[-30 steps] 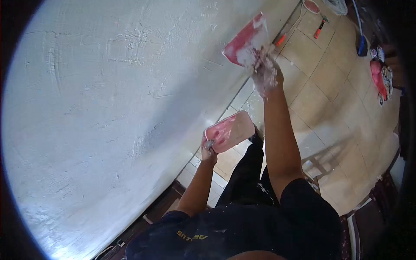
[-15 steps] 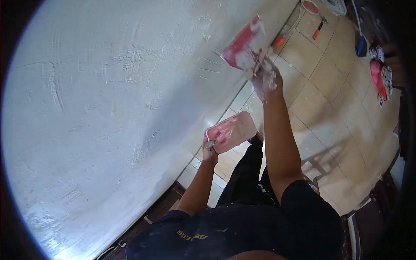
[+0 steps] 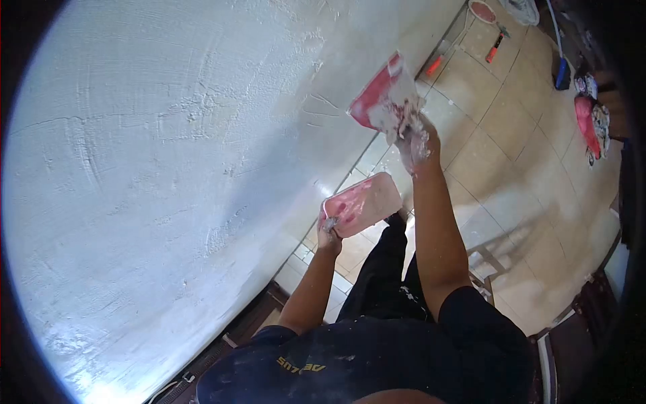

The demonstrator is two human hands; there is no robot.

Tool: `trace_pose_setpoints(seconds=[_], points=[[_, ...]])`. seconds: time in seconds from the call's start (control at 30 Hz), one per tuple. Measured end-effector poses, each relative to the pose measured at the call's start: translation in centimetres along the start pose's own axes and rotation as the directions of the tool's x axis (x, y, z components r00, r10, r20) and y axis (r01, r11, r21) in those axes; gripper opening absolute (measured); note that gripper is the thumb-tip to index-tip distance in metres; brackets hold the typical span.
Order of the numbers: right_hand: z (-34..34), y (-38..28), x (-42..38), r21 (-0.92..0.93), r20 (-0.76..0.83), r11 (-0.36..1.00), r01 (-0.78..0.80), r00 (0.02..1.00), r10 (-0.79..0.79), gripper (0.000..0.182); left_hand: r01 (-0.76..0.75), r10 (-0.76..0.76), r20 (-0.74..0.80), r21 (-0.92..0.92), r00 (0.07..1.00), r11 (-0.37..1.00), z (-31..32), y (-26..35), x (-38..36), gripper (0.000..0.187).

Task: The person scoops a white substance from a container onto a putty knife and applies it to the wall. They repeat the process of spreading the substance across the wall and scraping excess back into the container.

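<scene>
My right hand (image 3: 418,143), coated with wet putty, is closed on a wide pink putty scraper (image 3: 371,106). White putty covers much of that scraper near my fingers, and its far edge is at or very near the white wall (image 3: 168,168); contact cannot be made out. Lower down, my left hand (image 3: 328,236) grips a pink rectangular putty board (image 3: 367,205) by its near end, thumb on top. Pale pink putty is smeared over the board's face. Rough patches and ridges of putty mark the wall's surface.
Beige tiles (image 3: 498,128) make up the floor on the right. On it lie a hammer with a red handle (image 3: 494,50), a round pink-topped item (image 3: 482,11) and a blue-ended brush or broom (image 3: 562,73). A wooden stool (image 3: 490,259) stands by my right arm.
My right hand and the scraper have moved slightly down, toward me. The board in my left hand has shifted only a little to the right.
</scene>
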State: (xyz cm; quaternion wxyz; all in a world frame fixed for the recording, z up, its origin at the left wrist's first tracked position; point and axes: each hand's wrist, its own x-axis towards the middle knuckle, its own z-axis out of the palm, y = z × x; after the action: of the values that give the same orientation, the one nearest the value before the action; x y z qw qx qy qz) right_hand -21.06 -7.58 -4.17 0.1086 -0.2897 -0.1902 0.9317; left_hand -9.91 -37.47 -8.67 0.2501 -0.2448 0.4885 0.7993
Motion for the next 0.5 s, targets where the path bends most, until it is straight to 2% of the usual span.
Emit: trace_pose_setpoints(seconds=[0.07,0.1,0.17,0.2,0.27,0.3,0.33,0.37,0.4,0.43,0.5], points=[[3.9,-2.1,-0.5,0.114,0.387,0.993,-0.007,0.921,-0.038,0.033,-0.008,0.010,-0.082,0.023,0.997,1.000,-0.3,-0.5,0.2,0.048],[6.3,-2.3,-1.1,0.117,0.387,0.993,-0.007,0.921,-0.039,0.033,-0.009,0.011,-0.083,0.026,0.996,1.000,-0.3,-0.4,0.2,0.048],[10.0,-2.2,-2.1,-0.179,0.084,0.982,0.060,0.995,-0.046,0.031,-0.012,0.013,-0.043,0.022,0.999,1.000,-0.2,-0.3,0.3,0.046],[9.1,-1.4,-1.8,-0.179,0.083,0.982,0.060,0.995,-0.046,0.031,-0.012,0.013,-0.043,0.022,0.999,1.000,0.1,-0.1,0.2,0.046],[4.7,2.2,-0.1,-0.235,0.102,0.959,0.161,0.985,-0.141,0.027,-0.049,0.047,0.050,0.043,0.998,0.998,0.7,0.3,-0.1,0.045],[1.4,4.1,0.9,-0.305,-0.040,0.951,0.039,0.998,-0.053,0.026,-0.052,0.050,0.051,0.042,0.997,0.998,0.6,0.2,0.0,0.045],[-2.4,5.8,2.1,-0.356,-0.185,0.930,-0.092,0.982,0.026,0.025,-0.005,0.004,-0.017,-0.006,1.000,1.000,0.4,0.1,0.1,0.047],[-6.8,7.3,2.5,-0.288,-0.141,0.953,-0.091,0.989,0.052,0.027,0.041,-0.046,-0.083,-0.055,0.995,0.998,0.1,-0.1,0.1,0.050],[-9.5,8.2,2.0,-0.217,-0.095,0.972,-0.094,0.993,0.075,0.029,0.039,-0.043,-0.086,-0.054,0.995,0.998,0.1,-0.1,0.2,0.050],[-9.1,7.8,1.1,-0.214,-0.095,0.972,-0.097,0.992,0.078,0.029,0.031,-0.034,-0.093,-0.031,0.995,0.999,0.0,-0.2,0.1,0.052],[-6.9,5.8,-0.9,-0.101,-0.315,0.963,-0.248,0.926,0.206,0.031,0.028,-0.029,-0.105,-0.008,0.994,1.000,0.0,-0.3,0.1,0.054]])
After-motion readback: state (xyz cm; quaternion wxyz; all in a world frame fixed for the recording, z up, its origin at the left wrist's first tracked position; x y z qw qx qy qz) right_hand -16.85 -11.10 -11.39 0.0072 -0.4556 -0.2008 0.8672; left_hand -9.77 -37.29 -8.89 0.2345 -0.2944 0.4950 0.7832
